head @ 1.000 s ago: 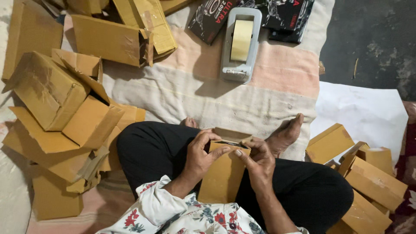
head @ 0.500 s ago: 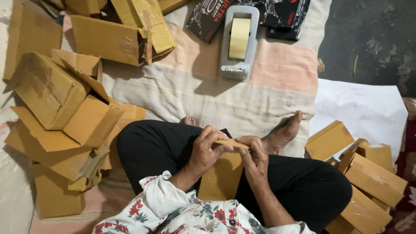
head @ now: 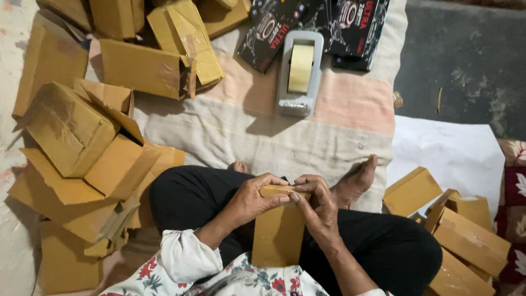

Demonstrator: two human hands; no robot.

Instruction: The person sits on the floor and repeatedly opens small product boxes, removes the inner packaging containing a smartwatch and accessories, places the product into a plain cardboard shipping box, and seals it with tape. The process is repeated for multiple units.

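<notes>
At the far left lies a loose heap of flattened and half-folded brown cardboard boxes (head: 82, 164), spread over a pale striped cloth (head: 230, 137). A person sits cross-legged on that cloth in black trousers. Standing upright in the lap is a narrow brown cardboard carton (head: 278, 233). The left hand (head: 253, 197) curls over the carton's top left corner, fingers pressed down on the upper flap. Just beside it, the right hand (head: 316, 204) closes on the top right edge, thumb and fingertips pinching the flap; the two hands almost meet, though whether their fingertips touch is hard to tell. Above them on the cloth rests a grey tape dispenser with a pale roll (head: 299, 74). At the right lie more closed brown cartons (head: 466, 235).
</notes>
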